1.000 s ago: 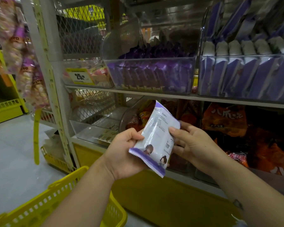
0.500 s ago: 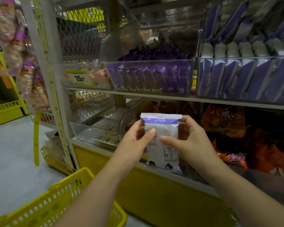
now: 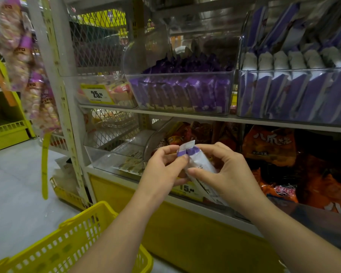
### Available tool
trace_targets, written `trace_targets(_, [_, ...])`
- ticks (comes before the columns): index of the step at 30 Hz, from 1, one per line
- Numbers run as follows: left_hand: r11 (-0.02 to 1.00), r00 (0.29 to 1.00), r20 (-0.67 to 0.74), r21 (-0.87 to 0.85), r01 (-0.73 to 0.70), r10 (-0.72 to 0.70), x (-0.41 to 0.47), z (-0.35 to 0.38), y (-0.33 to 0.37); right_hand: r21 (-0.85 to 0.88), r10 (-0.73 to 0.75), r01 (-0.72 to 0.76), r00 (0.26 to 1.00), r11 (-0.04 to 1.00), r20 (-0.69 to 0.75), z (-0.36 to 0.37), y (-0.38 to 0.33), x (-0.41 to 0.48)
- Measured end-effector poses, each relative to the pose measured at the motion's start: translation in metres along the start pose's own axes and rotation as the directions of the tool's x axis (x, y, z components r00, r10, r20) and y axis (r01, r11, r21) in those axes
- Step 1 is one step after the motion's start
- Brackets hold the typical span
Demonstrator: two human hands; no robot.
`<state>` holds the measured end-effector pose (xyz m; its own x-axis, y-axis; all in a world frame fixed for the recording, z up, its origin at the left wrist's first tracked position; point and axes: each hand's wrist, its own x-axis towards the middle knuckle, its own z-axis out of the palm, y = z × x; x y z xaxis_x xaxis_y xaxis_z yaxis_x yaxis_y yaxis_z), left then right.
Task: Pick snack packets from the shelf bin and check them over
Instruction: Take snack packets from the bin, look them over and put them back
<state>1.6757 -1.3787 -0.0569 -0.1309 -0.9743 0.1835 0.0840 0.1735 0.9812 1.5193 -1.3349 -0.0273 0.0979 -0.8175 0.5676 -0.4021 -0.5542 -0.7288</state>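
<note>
The packet [image 3: 200,164] in the left hand [image 3: 161,171] is glossy film, the bins [image 3: 182,74] above it clear shiny plastic, the basket [image 3: 47,251] below matt plastic.

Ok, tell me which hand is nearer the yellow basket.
Left. The left hand is above and right of the yellow basket, pinching the packet; the right hand sits farther right.

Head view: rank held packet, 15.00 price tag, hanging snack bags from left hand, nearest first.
1. held packet, pinched by the left hand.
2. 15.00 price tag, just below-right on the shelf edge.
3. hanging snack bags, far upper left.
</note>
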Motion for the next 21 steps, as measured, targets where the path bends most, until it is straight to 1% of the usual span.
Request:
trace_targets(4, [0.992, 1.000, 0.008, 0.129, -0.011, 0.010, 0.003, -0.002, 0.001, -0.077, -0.033, 0.037, 0.998, 0.996, 0.051, 0.000, 0.000, -0.003])
trace_targets(9, [0.975, 0.997, 0.022, 0.208, -0.075, 0.072, 0.002, -0.004, 0.004, -0.053, -0.031, 0.034, 0.998, 0.998, 0.054, -0.002, 0.001, 0.000])
trace_targets(12, [0.970, 0.993, 0.061, 0.212, -0.116, 0.106, 0.002, -0.004, 0.004, -0.004, 0.001, -0.001, 0.999, 1.000, 0.041, -0.005, 0.002, 0.002])
trace_targets(15, [0.963, 0.988, 0.064, 0.223, -0.151, 0.140, 0.000, -0.002, 0.003, 0.071, 0.017, -0.020, 0.999, 0.997, 0.044, -0.007, 0.001, 0.003])
trace_targets(19, [0.935, 0.980, 0.088, 0.293, -0.199, 0.181, -0.004, 0.006, -0.002, 0.141, 0.093, -0.097, 0.995, 0.985, 0.031, -0.007, 0.003, 0.005])
trace_targets(21, [0.927, 0.977, 0.092, 0.309, -0.213, 0.194, -0.004, 0.010, -0.004, 0.209, 0.113, -0.113, 0.993, 0.971, 0.013, -0.008, 0.004, 0.006])
